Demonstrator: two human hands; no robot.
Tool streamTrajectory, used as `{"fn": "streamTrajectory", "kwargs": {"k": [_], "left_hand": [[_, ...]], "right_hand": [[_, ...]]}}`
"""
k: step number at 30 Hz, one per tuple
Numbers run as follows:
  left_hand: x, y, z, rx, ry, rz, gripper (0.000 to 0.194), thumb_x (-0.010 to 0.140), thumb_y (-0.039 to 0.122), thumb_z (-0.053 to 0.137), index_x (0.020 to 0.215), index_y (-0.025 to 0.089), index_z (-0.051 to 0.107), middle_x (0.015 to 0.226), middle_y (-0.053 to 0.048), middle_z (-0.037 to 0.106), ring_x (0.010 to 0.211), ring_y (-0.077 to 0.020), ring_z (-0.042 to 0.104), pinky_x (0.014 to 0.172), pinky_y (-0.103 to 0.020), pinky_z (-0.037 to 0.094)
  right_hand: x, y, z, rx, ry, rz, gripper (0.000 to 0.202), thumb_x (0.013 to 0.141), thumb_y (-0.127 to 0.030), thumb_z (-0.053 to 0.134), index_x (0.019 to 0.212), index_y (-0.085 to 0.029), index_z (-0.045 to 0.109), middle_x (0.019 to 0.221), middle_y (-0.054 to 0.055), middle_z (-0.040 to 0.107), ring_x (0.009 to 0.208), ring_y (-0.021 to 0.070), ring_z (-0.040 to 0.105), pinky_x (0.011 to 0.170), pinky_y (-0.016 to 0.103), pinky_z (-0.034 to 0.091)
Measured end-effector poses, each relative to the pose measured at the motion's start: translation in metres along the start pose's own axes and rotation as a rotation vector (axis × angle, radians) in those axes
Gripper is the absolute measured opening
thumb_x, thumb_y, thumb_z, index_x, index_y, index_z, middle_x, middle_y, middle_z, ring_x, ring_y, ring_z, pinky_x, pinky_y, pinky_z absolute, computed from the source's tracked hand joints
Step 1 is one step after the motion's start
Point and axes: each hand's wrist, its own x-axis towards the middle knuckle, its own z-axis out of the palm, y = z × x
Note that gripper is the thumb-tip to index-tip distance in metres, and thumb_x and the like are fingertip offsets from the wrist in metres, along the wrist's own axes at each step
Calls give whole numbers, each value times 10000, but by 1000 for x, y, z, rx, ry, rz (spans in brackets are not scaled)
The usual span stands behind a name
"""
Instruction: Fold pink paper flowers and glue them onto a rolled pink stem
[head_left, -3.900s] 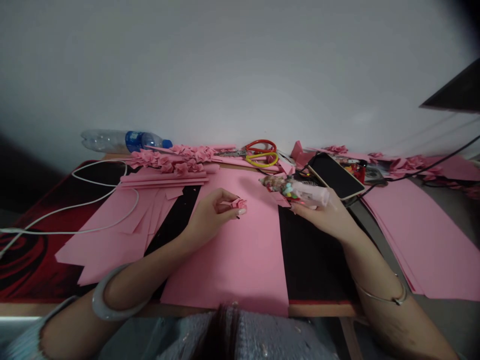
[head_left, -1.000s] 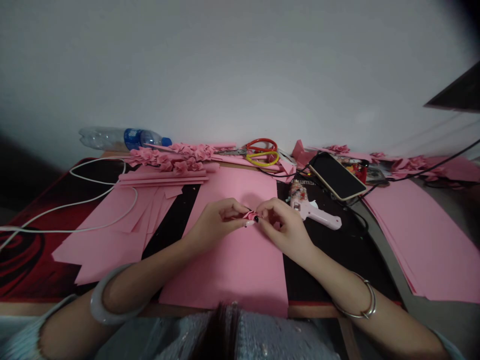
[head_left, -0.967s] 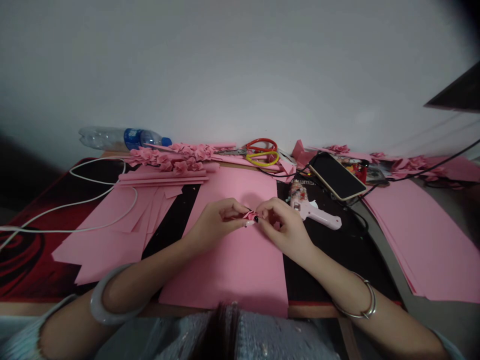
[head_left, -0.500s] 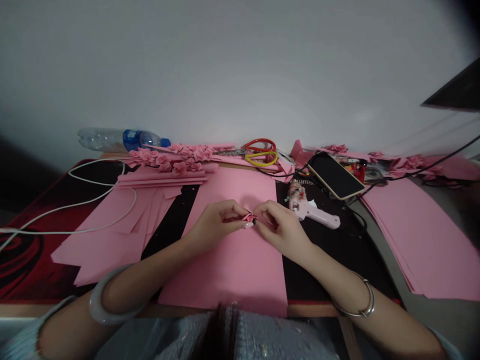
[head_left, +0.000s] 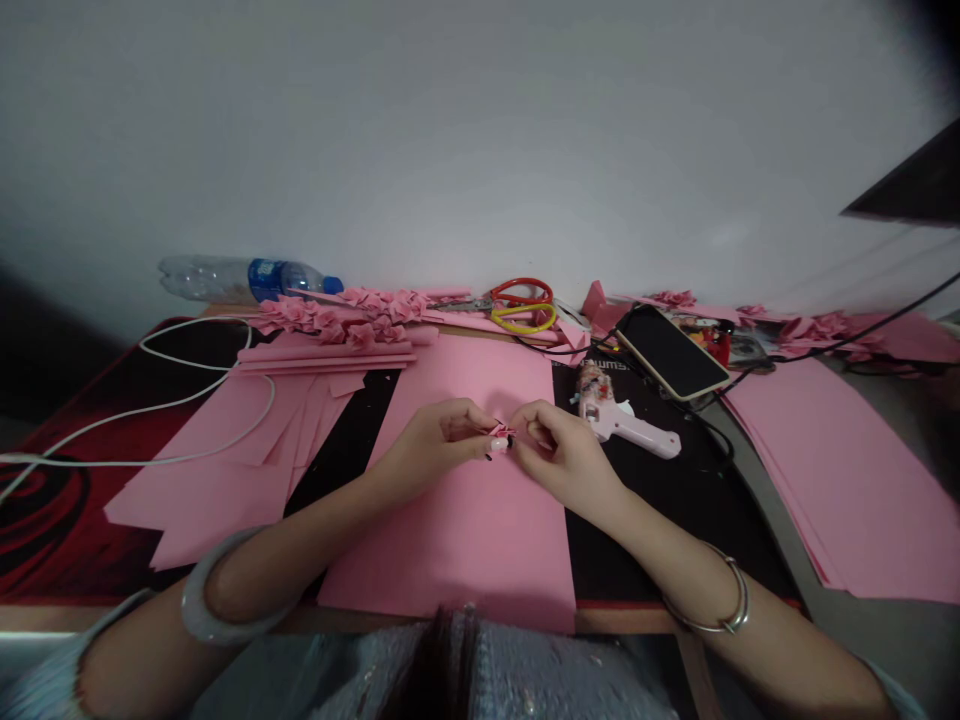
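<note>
A small pink paper flower (head_left: 501, 431) is held between my two hands, above a large sheet of pink paper (head_left: 465, 540). My left hand (head_left: 435, 448) pinches it from the left, thumb and fingers closed. From the other side, the fingertips of my right hand (head_left: 564, 448) close on its right edge. The fingers partly cover the flower, so its full shape is hidden. To the right of my right hand lies a pink glue gun (head_left: 641, 432) on the black mat (head_left: 660, 520).
Finished paper flowers (head_left: 360, 315) and rolled pink paper (head_left: 330, 357) line the back. Scissors (head_left: 523, 318), a phone (head_left: 673, 350) and a plastic bottle (head_left: 217, 277) lie near the wall. Pink sheets (head_left: 847, 490) are stacked at right, cut pieces (head_left: 225, 490) at left. A white cable (head_left: 135, 463) crosses the left side.
My fingers have shifted slightly around the paper flower, and its visible part has turned a little. Everything else stays in place.
</note>
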Motion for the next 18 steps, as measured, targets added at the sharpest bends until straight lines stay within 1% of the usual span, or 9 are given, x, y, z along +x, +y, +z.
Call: {"fn": "streamTrajectory", "kwargs": {"k": [2, 4, 6, 11, 16, 18], "left_hand": [[1, 0, -1, 9, -20, -2, 192, 755, 307, 689, 842, 137, 668, 792, -32, 679, 713, -125, 634, 672, -245, 525], [1, 1, -3, 0, -39, -3, 220, 813, 358, 620, 857, 149, 671, 831, -40, 679, 747, -129, 642, 682, -238, 532], [2, 1, -4, -19, -46, -9, 259, 839, 393, 578, 882, 156, 672, 865, -51, 684, 780, -142, 654, 691, -241, 536], [2, 1, -4, -57, -67, -46, 296, 819, 396, 609, 1005, 170, 656, 929, -65, 694, 824, -167, 674, 714, -255, 535], [2, 1, -3, -37, -74, -64, 281, 804, 351, 638, 1019, 171, 655, 926, -57, 694, 819, -149, 669, 720, -238, 522], [2, 1, -3, -30, -80, -56, 285, 798, 350, 644, 1021, 173, 657, 930, -57, 695, 826, -155, 669, 723, -245, 522]], "right_hand": [[1, 0, 0, 57, 6, 74, 99, 753, -128, 541, 842, -169, 553, 583, -68, 337, 518, 90, 339, 503, 218, 276], [3, 1, 1, 115, 9, 134, 76, 746, -141, 544, 818, -163, 549, 578, -74, 318, 515, 85, 327, 498, 214, 271], [4, 2, 1, 166, 22, 175, 54, 743, -161, 547, 797, -160, 543, 575, -77, 309, 510, 82, 317, 493, 211, 264], [7, 3, 1, 232, 66, 215, 58, 729, -191, 556, 769, -163, 526, 565, -83, 297, 499, 76, 292, 483, 210, 242], [7, 2, 2, 255, 69, 233, 65, 729, -208, 556, 759, -159, 526, 555, -85, 290, 492, 76, 277, 477, 214, 232], [7, 3, 2, 257, 69, 229, 66, 735, -211, 554, 766, -158, 530, 554, -85, 291, 491, 76, 275, 477, 214, 230]]}}
